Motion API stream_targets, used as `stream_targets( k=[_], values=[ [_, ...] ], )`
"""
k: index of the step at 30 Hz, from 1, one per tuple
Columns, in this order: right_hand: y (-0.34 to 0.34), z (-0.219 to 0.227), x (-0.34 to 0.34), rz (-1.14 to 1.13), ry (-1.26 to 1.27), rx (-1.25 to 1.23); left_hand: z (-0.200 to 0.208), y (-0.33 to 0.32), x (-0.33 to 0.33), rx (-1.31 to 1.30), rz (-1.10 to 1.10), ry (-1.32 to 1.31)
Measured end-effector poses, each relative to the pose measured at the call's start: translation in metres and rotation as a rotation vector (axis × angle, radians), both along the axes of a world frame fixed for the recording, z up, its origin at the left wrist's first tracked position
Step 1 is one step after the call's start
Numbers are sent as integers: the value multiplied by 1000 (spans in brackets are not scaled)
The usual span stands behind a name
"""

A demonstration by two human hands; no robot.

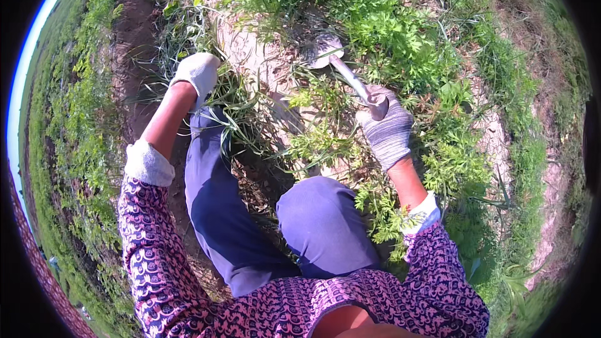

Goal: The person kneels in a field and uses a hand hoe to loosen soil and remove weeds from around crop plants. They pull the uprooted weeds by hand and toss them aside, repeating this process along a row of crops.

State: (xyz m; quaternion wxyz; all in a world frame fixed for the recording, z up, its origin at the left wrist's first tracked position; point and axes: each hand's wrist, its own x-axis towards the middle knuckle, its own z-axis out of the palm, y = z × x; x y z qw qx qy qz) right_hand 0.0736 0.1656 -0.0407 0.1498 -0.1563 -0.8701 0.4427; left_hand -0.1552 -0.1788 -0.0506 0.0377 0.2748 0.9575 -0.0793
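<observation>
My right hand [387, 126], in a grey striped knit glove, is wrapped round the handle of a short hand hoe [350, 78]. Its flat, pale metal blade [322, 50] rests at the soil among feathery green plants [394, 31]. On the left, my left hand [198, 76] wears a white glove and is closed in a fist. Long grassy weeds [233, 103] stick out beside and below that fist, over my left shin; the fingers themselves are mostly turned away from view.
My bent knees [325, 219] fill the lower middle. A strip of bare soil [134, 37] runs along the left, with more pulled-looking weeds [181, 22] beyond the fist. Rows of green plants [75, 119] stretch at both sides. Dry grass [526, 19] lies at far right.
</observation>
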Motion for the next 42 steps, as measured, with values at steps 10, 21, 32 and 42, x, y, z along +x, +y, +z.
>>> stream_targets(
  k=[10,21,32,42],
  values=[
    [34,6,-96,77,-93,376,42,174,0,-241,-297,25],
    [62,-10,-130,262,-109,637,26,218,-42,-103,-534,193],
    [57,2,-125,325,-29,778,8,219,-126,-137,-123,283],
    [41,-5,-135,271,-7,677,6,214,-141,-106,-180,253]
  ],
)
